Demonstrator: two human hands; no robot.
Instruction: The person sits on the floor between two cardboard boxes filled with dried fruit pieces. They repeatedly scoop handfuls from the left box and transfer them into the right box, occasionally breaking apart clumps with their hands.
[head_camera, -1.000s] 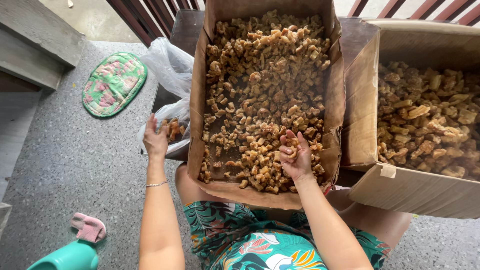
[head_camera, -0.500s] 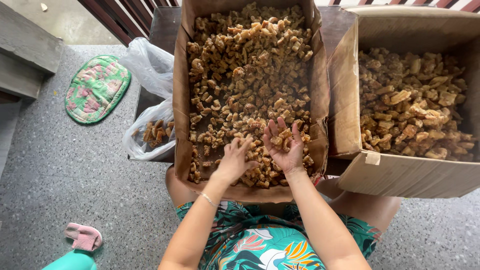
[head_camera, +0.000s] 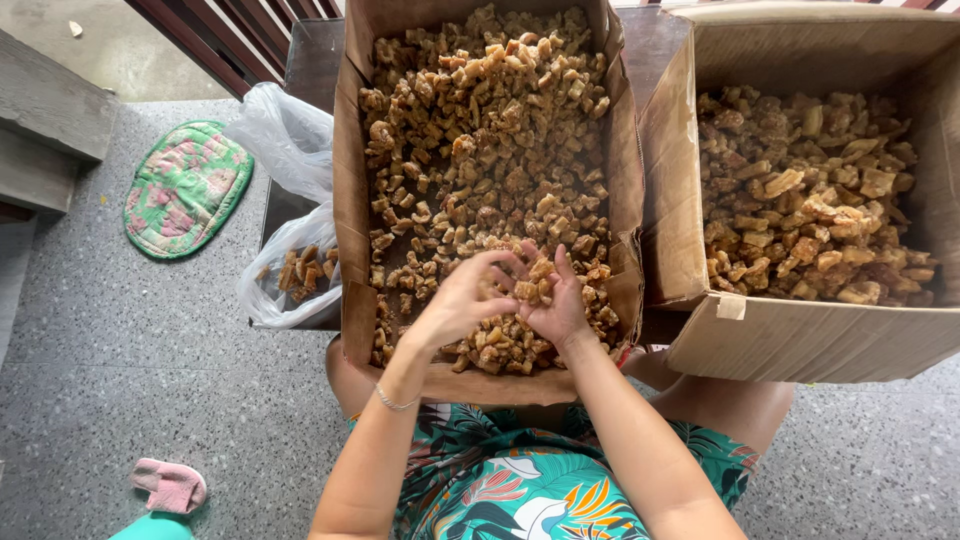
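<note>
Both hands meet over the near end of the middle cardboard box (head_camera: 352, 250), which is heaped with brown dried chunks (head_camera: 480, 130). The left hand (head_camera: 462, 300) curls its fingers (head_camera: 500, 262) loosely over the pile, thumb and fingertips partly open. The right hand (head_camera: 555, 305) lies palm up, fingers half spread, cradling a few chunks. At 3 o'clock stands a second box (head_camera: 800, 335) of larger pieces; at 9 o'clock a clear plastic bag (head_camera: 290, 150) holds a few pieces.

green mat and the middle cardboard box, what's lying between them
In the head view, a clear plastic bag holding a few brown pieces lies between the green mat and the middle cardboard box, beside the box's left wall.
</note>
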